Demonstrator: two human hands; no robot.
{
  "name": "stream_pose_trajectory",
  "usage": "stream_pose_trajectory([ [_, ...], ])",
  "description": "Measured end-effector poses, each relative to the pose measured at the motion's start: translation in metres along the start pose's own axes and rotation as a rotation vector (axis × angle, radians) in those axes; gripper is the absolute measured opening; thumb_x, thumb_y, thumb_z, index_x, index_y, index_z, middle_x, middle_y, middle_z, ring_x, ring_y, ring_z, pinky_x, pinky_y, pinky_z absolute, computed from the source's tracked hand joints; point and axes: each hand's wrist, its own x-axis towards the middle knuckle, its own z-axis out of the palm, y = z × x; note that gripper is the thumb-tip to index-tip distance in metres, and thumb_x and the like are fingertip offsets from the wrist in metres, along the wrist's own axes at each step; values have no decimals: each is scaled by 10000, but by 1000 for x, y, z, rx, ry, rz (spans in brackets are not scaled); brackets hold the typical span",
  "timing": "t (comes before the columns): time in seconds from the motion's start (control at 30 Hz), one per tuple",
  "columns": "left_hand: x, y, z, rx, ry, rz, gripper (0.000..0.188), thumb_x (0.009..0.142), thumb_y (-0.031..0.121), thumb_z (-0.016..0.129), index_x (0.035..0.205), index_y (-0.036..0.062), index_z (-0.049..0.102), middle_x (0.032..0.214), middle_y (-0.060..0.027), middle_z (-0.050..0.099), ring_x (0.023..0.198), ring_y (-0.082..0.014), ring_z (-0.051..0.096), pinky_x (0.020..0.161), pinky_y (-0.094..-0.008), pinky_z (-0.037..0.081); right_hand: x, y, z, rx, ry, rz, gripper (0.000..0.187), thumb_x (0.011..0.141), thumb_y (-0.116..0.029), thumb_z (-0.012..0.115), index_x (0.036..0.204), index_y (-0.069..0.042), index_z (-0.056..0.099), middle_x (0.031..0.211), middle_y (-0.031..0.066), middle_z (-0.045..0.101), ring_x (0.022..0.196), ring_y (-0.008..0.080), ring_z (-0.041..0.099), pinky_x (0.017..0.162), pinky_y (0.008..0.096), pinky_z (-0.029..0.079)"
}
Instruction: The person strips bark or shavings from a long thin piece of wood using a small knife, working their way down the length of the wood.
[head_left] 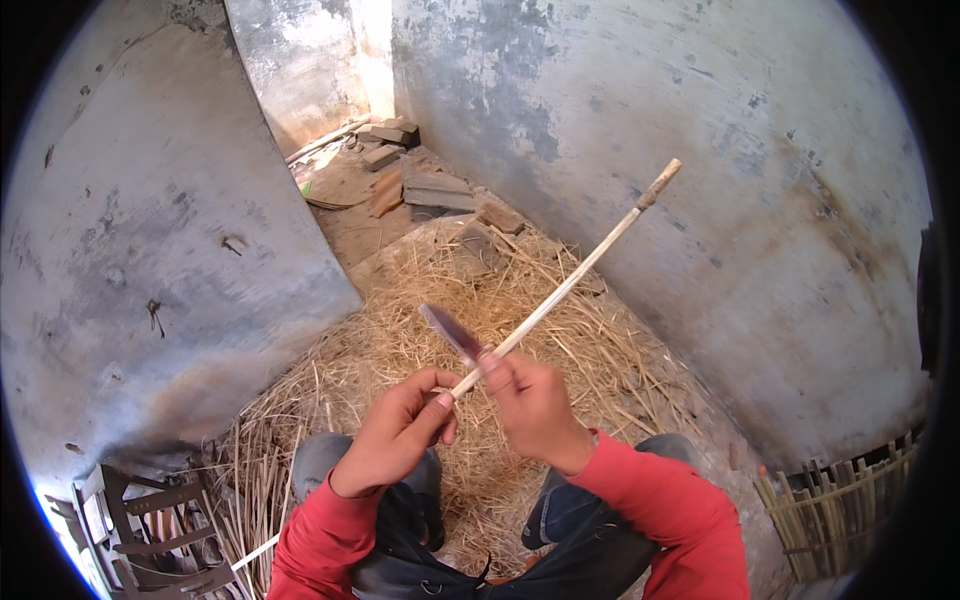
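Note:
A long pale stick (565, 287), probably bamboo or wood, slants up to the right in front of me, with a darker, rough far end. Near its lower end, my left hand (408, 420) pinches it between thumb and fingers. My right hand (530, 400) is closed round a knife, its thumb by the stick. The knife's blade (452, 331) points up and left and lies across the stick close to the left hand. The knife's handle is hidden inside my right fist.
Straw and shavings (440, 290) cover the floor between my knees. Broken bricks and tiles (435, 190) lie beyond, by the wall opening. Worn walls (700, 200) rise on both sides. A wooden chair-like frame (165, 540) is at lower left, a slatted bamboo basket (840, 510) at lower right.

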Motion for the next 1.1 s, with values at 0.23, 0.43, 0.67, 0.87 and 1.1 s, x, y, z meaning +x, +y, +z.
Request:
stream_pose_trajectory([
  [0.23,-6,7,-6,294,-73,33,237,1076,117,486,1262,6,581,808,-12,670,665,-60,549,615,-238,442,24,-3,-47,118,98,180,234,991,-228,707,846,-54,646,654,-80,525,602,32,417,526,269,346],
  [0.43,-8,11,-14,406,-38,-11,209,1041,96,580,1180,-38,660,834,-37,693,713,-66,609,648,-232,479,37,-4,-73,-208,210,51,332,1033,-269,636,804,-35,581,613,-29,480,584,67,400,520,286,328],
  [0.67,-5,5,-8,252,7,45,203,1033,60,592,1168,-55,690,816,-28,682,758,-73,631,696,-237,490,38,7,-71,-275,305,32,404,1097,-276,507,780,-26,521,561,42,395,528,112,365,483,337,299],
  [0.87,-1,-2,-3,198,7,34,209,1036,56,584,1176,-53,695,815,-24,682,762,-64,623,705,-234,493,17,-6,-38,-330,123,-54,334,1089,-217,503,816,-24,512,514,136,427,409,244,461,433,413,324],
  [1.1,-2,1,-1,186,12,20,209,1034,50,580,1169,-62,695,819,-28,682,773,-67,623,723,-232,499,8,-7,-27,-289,32,-47,266,1072,-186,530,867,-17,537,562,178,495,458,341,548,449,422,370],
])
